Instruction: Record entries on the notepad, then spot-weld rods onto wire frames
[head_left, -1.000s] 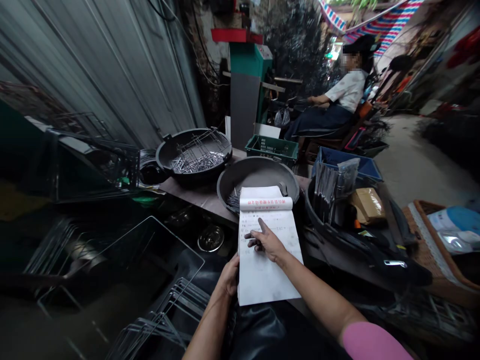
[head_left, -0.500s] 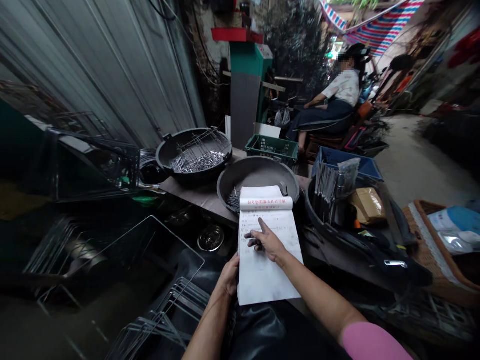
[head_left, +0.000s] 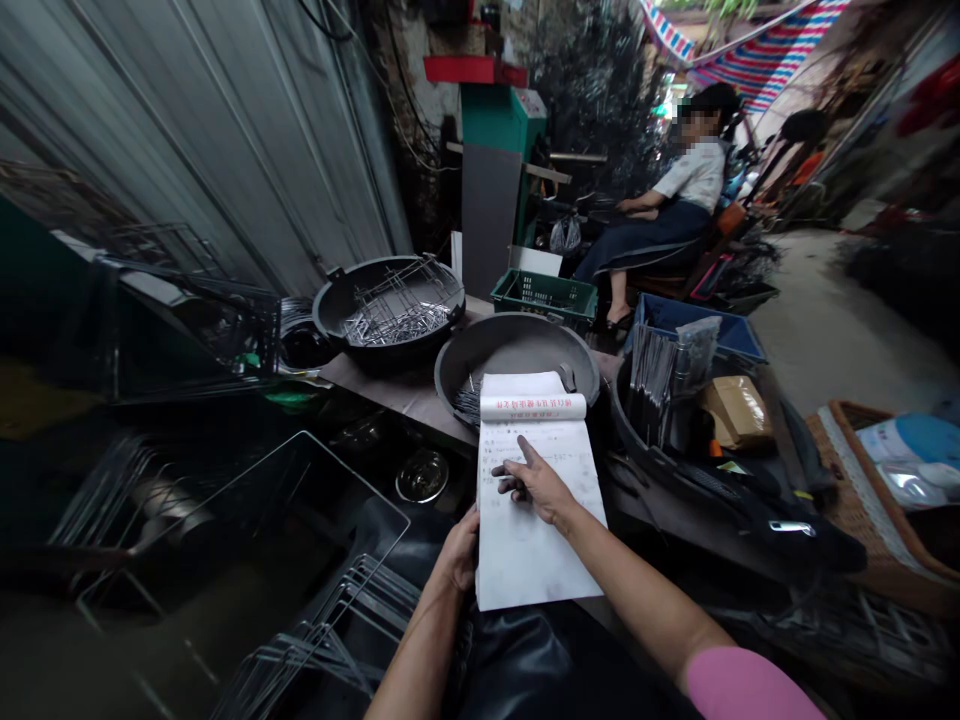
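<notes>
The left hand [head_left: 457, 560] holds the notepad [head_left: 536, 565] by its left edge, presumably for steadiness; its finger closure I cannot tell; the right hand [head_left: 546, 493], fingers spread, is over the writing; beyond, the pan [head_left: 517, 345] is near the table's [head_left: 390, 388] edge.

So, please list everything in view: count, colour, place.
Notepad: 1, white, front centre
Grey pan: 1, grey, behind notepad
Black pan: 1, black, left of grey pan
Basin: 1, black, right of notepad
Green crate: 1, green, behind grey pan
Blue crate: 1, blue, behind basin
Basket: 1, brown, far right
Bowl: 1, silver, left of notepad
Wire frames: several, grey, lower left
Metal wall: 1, grey, upper left
Cloth: 1, striped red-white-blue, top right
Seated person: 1, white top, background
Left hand: 1, gripping notepad's left edge
Right hand: 1, dark-smudged fingers, over notepad
</notes>
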